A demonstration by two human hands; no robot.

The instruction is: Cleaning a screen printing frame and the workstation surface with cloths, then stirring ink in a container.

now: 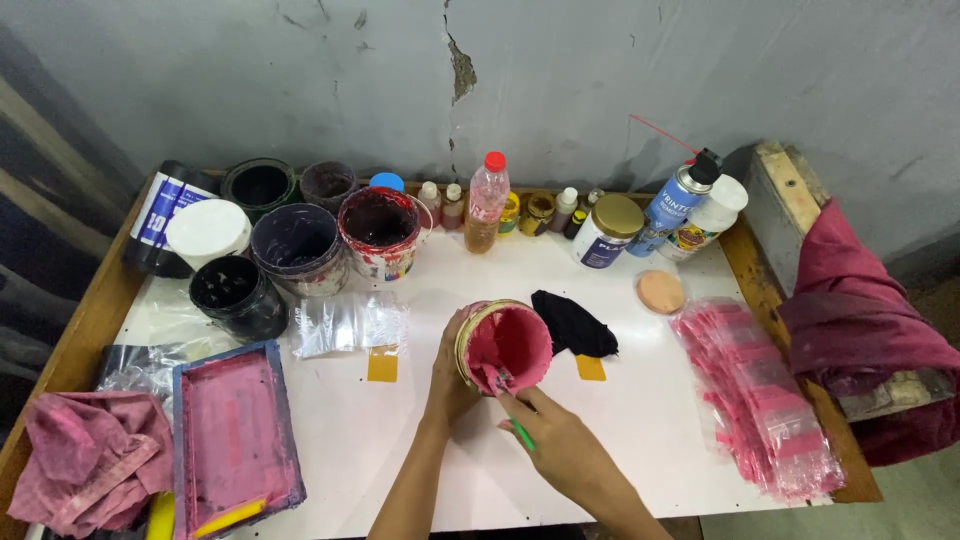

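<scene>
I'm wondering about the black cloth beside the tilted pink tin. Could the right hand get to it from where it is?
Probably yes. The right hand holds a green-handled tool at the mouth of the pink tin, and the black cloth lies just beyond on bare table, nothing between. It would need to free that tool first.

Counted six tubs (299, 247), one tilted pink can (505, 344), one spray can (676, 200), two jars (609, 230), one red-capped bottle (486, 202), two rags (85, 460).
</scene>
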